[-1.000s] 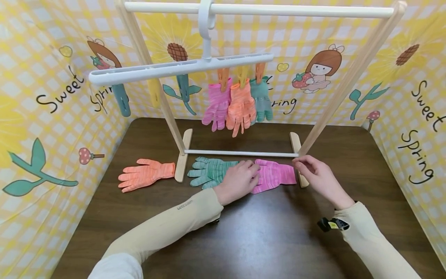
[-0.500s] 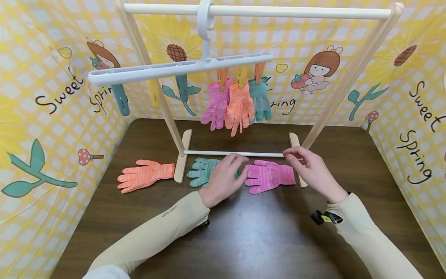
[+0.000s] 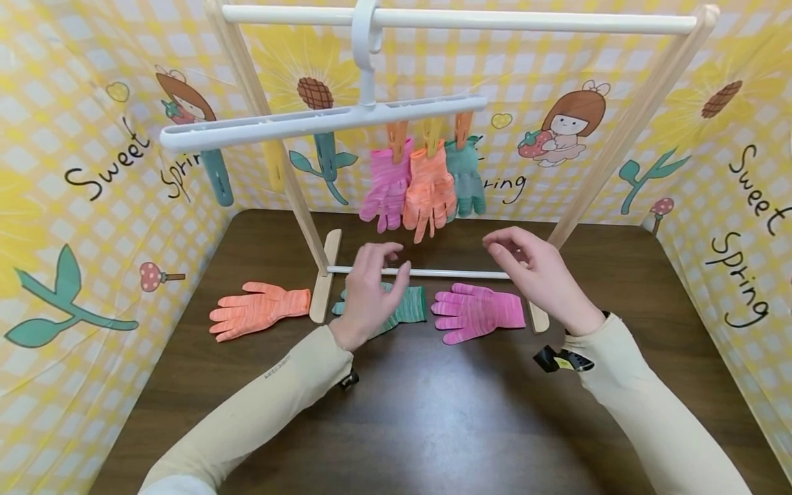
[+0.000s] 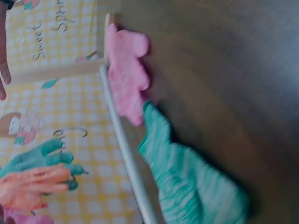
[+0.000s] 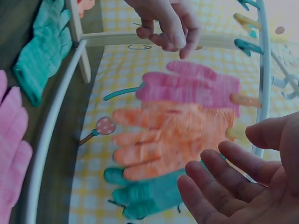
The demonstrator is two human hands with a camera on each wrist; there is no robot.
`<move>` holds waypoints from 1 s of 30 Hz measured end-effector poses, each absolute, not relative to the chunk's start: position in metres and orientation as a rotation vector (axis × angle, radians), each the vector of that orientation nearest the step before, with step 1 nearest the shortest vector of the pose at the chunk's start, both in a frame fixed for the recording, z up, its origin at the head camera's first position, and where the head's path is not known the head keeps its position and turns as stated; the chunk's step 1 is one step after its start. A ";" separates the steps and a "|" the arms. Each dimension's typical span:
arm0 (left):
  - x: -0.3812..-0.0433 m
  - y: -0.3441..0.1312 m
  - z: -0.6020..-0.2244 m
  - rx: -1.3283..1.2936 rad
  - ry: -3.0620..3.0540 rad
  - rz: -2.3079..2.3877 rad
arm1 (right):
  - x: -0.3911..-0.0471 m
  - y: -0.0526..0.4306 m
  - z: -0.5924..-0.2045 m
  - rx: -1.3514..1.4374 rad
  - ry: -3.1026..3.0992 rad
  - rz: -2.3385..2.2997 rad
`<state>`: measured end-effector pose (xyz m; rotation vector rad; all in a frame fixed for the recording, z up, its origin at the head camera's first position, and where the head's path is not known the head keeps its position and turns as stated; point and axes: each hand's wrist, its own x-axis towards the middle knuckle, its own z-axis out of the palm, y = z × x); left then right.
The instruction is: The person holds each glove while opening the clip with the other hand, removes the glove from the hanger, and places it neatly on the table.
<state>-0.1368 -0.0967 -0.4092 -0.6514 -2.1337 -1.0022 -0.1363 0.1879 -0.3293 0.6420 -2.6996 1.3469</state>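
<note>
My left hand (image 3: 371, 292) is raised above the green glove (image 3: 408, 304) on the table, fingers loosely bent and holding nothing. To its right my right hand (image 3: 537, 271), likewise holding nothing, hovers over the pink glove (image 3: 476, 313). An orange glove (image 3: 260, 309) lies flat at the left. From the grey hanger (image 3: 309, 124) hang a pink glove (image 3: 386, 189), an orange glove (image 3: 428, 189) and a green glove (image 3: 467, 179), each held by a clothespin. In the right wrist view, the fingers (image 5: 233, 179) of my right hand are spread near the hanging gloves.
A wooden rack (image 3: 594, 137) with a white top bar (image 3: 495, 19) carries the hanger. Its lower bar (image 3: 445, 273) crosses just behind the lying gloves. At the hanger's left hang a blue-green clothespin (image 3: 216, 177) and others. Patterned cloth (image 3: 730, 275) encloses the table (image 3: 470, 426).
The left hand has moved left and up, off the pink and green gloves. My right hand has risen and shifted left from the rack's right foot. The pink glove on the table now shows fully.
</note>
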 end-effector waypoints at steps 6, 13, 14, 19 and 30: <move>-0.156 -0.106 -0.392 -0.568 -2.022 -1.102 | -0.143 0.174 -0.313 0.681 -2.708 1.390; -0.184 -0.118 -0.363 -0.440 -1.941 -1.207 | -0.153 0.157 -0.298 0.734 -2.660 1.379; -0.188 -0.120 -0.358 -0.430 -1.940 -1.231 | -0.153 0.155 -0.295 0.745 -2.656 1.380; -0.205 -0.128 -0.334 -0.427 -2.049 -1.418 | -0.158 0.144 -0.287 0.815 -2.635 1.369; -0.222 -0.118 -0.329 -0.473 -2.120 -1.726 | -0.177 0.122 -0.274 0.840 -2.611 1.357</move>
